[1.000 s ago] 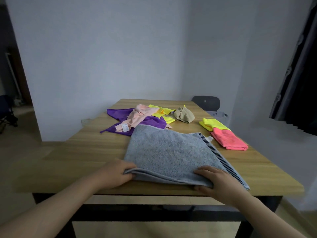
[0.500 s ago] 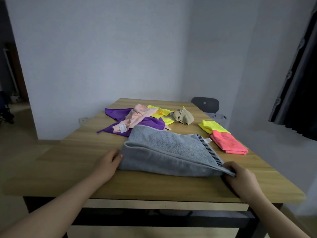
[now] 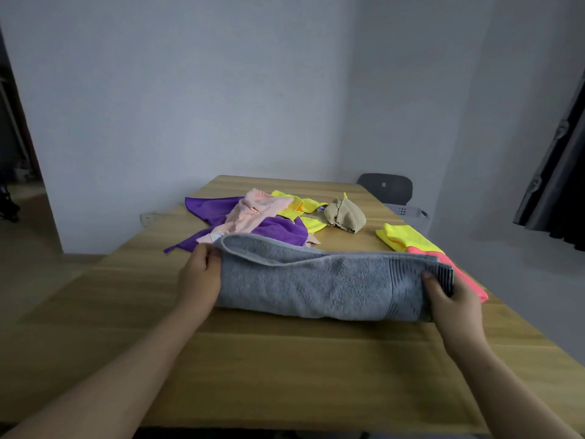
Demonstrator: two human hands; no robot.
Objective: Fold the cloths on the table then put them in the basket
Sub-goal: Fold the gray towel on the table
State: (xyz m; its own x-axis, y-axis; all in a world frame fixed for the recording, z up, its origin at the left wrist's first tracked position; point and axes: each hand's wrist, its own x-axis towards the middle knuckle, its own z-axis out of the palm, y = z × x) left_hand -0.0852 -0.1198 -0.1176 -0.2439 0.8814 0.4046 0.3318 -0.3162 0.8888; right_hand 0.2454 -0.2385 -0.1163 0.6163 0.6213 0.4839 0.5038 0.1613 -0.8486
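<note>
**A:** Starting with the grey towel point(image 3: 304, 280): where is it found?

**B:** It is laid across the wooden table point(image 3: 285, 369), part-folded. Its near layer is raised and turned toward twelve o'clock, with the upper edge drooping over.

**A:** How is it held?

**B:** Its nine o'clock end is gripped by the left hand point(image 3: 198, 280), with the fingers curled round the edge. Its three o'clock end, marked by a dark striped band, is pinched by the right hand point(image 3: 452, 299). The thumb is on top and the other fingers are hidden underneath.

**A:** What is seen beyond it?

**B:** At eleven to twelve o'clock an unfolded heap is spread. A purple cloth point(image 3: 278, 231) is at the bottom, and a pink cloth point(image 3: 256, 210) is laid over it. A yellow cloth point(image 3: 300, 205) is tucked in at their one o'clock side, and a crumpled tan cloth point(image 3: 345, 213) is just past that. At two o'clock a folded yellow cloth point(image 3: 405, 237) is overlapped by a folded coral cloth point(image 3: 468, 280), which is partly hidden behind the striped end.

**A:** And the basket?

**B:** A pale perforated basket point(image 3: 408, 212) is seen past the table's edge at one o'clock, in front of a dark chair point(image 3: 386, 188). What it is resting on cannot be told.
</note>
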